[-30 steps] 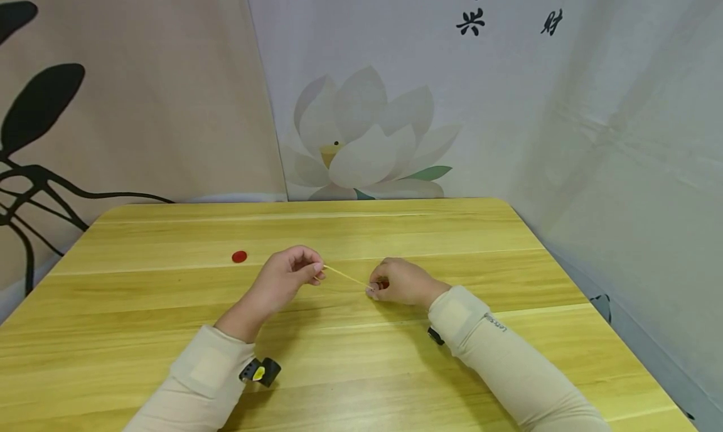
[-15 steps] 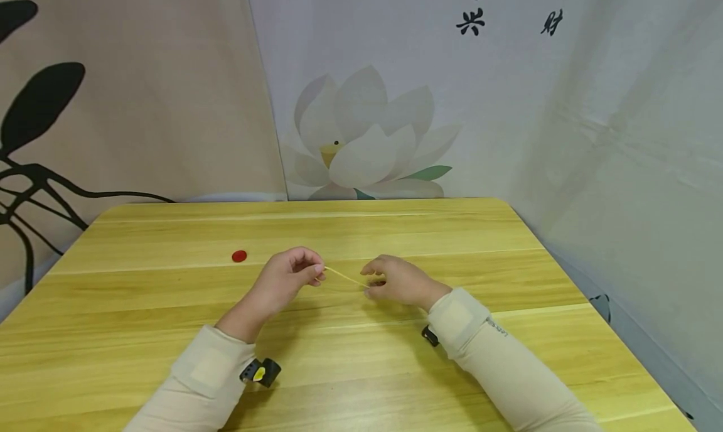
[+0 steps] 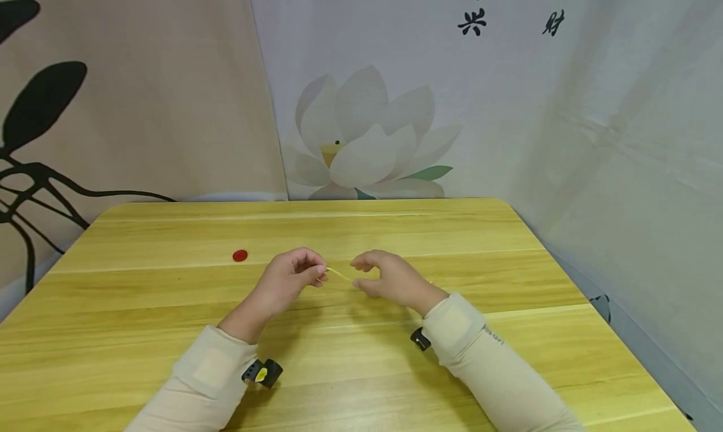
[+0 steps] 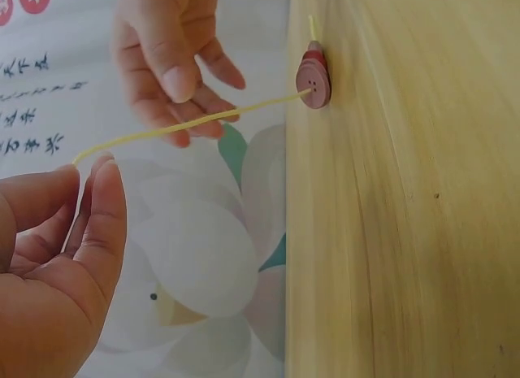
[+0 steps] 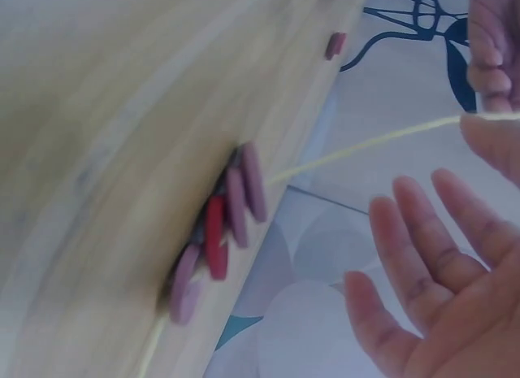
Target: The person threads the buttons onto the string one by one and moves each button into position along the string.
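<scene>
Left hand [image 3: 290,275] pinches the thin yellow cord [image 4: 162,131] between thumb and fingertips, the part inside that grip hidden, while the right hand [image 3: 398,281] hovers alongside the cord, loosely spread and gripping nothing, though whether its thumb touches it I cannot tell. Flat, round buttons [image 5: 215,240], dull pink and red, are threaded on the cord, blurred at the right wrist and concealed from the head view. Left of the cord, a red disc [image 3: 240,255] lies on the wood-grained table [image 3: 339,369].

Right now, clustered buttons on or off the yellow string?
On: the string enters the front button and trails out behind the cluster.
</scene>
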Demonstrator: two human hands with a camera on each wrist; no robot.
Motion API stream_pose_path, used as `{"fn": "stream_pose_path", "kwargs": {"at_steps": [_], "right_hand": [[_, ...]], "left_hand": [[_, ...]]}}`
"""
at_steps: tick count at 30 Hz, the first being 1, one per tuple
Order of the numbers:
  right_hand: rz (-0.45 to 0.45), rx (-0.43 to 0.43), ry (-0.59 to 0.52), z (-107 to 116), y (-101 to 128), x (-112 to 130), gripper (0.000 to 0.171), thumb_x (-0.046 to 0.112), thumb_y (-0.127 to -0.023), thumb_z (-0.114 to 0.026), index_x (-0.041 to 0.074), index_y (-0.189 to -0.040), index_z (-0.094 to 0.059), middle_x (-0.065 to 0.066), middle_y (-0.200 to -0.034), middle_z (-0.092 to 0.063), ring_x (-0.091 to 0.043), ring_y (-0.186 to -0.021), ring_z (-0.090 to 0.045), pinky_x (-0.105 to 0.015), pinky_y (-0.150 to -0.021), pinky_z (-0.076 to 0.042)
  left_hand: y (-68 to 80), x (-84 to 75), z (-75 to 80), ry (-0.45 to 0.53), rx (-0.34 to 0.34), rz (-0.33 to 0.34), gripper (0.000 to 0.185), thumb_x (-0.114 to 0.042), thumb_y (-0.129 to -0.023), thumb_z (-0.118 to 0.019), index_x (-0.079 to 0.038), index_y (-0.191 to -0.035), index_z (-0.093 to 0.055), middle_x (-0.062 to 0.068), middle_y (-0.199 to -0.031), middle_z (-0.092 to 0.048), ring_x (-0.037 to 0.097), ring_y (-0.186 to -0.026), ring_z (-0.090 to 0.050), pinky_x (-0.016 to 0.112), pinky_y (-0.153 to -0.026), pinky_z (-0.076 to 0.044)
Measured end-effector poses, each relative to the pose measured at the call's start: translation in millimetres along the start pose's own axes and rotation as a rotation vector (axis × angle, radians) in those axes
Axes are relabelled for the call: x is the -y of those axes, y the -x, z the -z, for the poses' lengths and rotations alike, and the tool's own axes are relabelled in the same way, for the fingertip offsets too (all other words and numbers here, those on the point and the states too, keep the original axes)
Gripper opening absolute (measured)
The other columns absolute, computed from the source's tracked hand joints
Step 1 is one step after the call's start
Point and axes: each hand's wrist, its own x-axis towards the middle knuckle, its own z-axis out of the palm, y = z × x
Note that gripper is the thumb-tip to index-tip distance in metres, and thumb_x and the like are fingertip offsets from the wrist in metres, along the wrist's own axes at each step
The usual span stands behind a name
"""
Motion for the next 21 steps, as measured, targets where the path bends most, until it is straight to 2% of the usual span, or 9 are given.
{"fn": "stream_pose_path", "kwargs": {"at_steps": [4, 11, 21], "right_hand": [[0.021, -0.016, -0.040, -1.6, 1.3, 6.0, 0.038, 0.024, -0.092, -0.067, 0.012, -0.127, -0.060, -0.002, -0.122, -0.061, -0.022, -0.105, -0.060, -0.033, -0.081, -0.053], [0.082, -0.069, -0.059, -5.4, 2.9, 15.0, 0.031, 0.023, -0.093, -0.065, 0.009, -0.121, -0.063, -0.002, -0.117, -0.065, -0.020, -0.108, -0.057, -0.048, -0.096, -0.044], [0.086, -0.095, -0.145, -14.5, 4.0, 20.9, 0.025, 0.021, -0.093, -0.065, 0.008, -0.114, -0.065, 0.000, -0.106, -0.066, -0.018, -0.101, -0.059, -0.052, -0.094, -0.044]], "left_hand": [[0.0, 0.5, -0.1, -0.002, -0.006, 0.004, 0.012, -0.004, -0.098, -0.054, 0.006, -0.101, -0.060, 0.010, -0.088, -0.064, 0.027, -0.086, -0.064, 0.047, -0.085, -0.053], [0.8, 1.1, 0.3, 0.000, 0.000, -0.006, 0.014, -0.004, -0.098, -0.054, 0.008, -0.103, -0.059, 0.011, -0.089, -0.064, 0.027, -0.085, -0.064, 0.047, -0.084, -0.053], [0.7, 2.6, 0.0, -0.021, 0.003, 0.012, 0.015, -0.006, -0.098, -0.055, 0.006, -0.104, -0.060, 0.010, -0.092, -0.064, 0.024, -0.085, -0.064, 0.046, -0.086, -0.052]]}}
